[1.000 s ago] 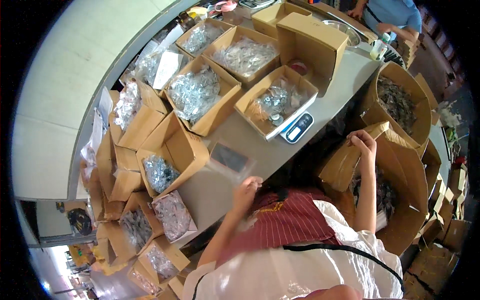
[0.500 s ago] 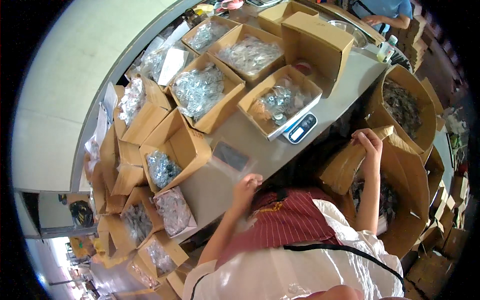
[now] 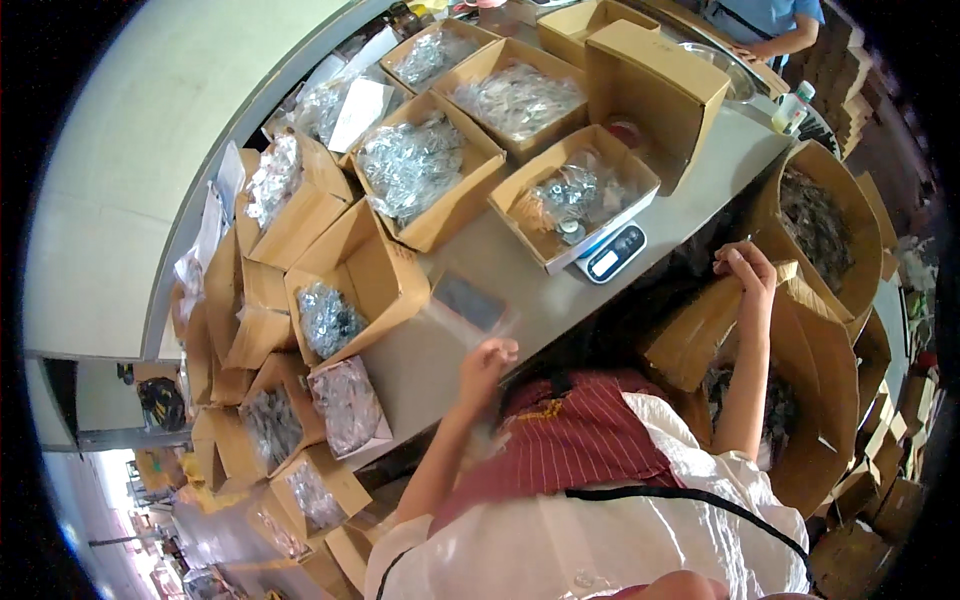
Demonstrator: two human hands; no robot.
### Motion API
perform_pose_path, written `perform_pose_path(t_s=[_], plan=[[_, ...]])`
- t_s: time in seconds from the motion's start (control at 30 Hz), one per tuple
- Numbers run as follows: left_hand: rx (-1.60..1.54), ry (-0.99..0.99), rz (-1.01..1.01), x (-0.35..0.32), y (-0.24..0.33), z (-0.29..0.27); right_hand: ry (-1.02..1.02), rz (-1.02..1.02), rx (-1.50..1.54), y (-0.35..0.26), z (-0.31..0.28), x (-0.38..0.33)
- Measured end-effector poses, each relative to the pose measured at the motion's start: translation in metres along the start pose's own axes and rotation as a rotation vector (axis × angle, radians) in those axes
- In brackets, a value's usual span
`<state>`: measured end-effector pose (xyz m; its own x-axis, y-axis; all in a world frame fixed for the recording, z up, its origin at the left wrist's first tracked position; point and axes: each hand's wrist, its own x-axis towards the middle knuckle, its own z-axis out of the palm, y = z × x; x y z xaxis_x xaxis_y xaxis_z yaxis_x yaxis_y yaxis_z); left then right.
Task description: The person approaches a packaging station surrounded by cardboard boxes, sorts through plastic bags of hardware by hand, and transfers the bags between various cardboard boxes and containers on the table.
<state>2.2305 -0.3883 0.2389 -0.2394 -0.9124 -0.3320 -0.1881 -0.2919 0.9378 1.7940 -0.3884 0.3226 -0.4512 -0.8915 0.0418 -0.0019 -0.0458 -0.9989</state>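
Two hands at a packing table ringed with cartons

Left hand point(image 3: 487, 360) pinches a clear plastic bag point(image 3: 470, 305) over the grey table point(image 3: 520, 290); right hand point(image 3: 745, 270), fingers pressed onto a cardboard flap point(image 3: 700, 325), at the table's right edge over a big box of dark parts point(image 3: 815, 225); beyond, a box of bagged metal parts point(image 3: 575, 195) sits on a scale point(image 3: 610, 250); farther open cartons point(image 3: 415, 165) hold more bagged pieces; bare tabletop only between them.
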Motion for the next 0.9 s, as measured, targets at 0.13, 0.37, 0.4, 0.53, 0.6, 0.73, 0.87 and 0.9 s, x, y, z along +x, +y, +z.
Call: perform_pose_path(t_s=[0.13, 0.37, 0.4, 0.53, 0.6, 0.73, 0.87, 0.9], plan=[[-0.018, 0.036, -0.008, 0.000, 0.001, -0.006, 0.050, -0.010, 0.037, 0.000, 0.001, 0.009], [0.080, 0.055, 0.003, 0.010, 0.009, -0.019, 0.048, -0.041, 0.022, -0.001, -0.008, 0.024], [0.088, 0.072, -0.001, 0.012, 0.010, -0.020, 0.049, -0.039, 0.023, -0.001, -0.008, 0.025], [0.075, 0.073, -0.009, 0.021, 0.012, -0.028, 0.072, -0.026, 0.002, -0.007, -0.002, 0.032], [0.106, 0.070, 0.038, 0.027, 0.018, -0.028, 0.066, -0.013, -0.007, -0.003, -0.002, 0.037], [0.009, 0.047, 0.052, 0.048, 0.032, -0.029, 0.042, -0.055, -0.051, -0.012, -0.005, 0.045], [0.005, 0.005, 0.061, 0.069, 0.038, -0.031, 0.051, -0.048, -0.029, -0.009, -0.006, 0.053], [0.000, 0.005, 0.064, 0.074, 0.038, -0.032, 0.054, -0.051, -0.031, -0.010, -0.006, 0.055]])
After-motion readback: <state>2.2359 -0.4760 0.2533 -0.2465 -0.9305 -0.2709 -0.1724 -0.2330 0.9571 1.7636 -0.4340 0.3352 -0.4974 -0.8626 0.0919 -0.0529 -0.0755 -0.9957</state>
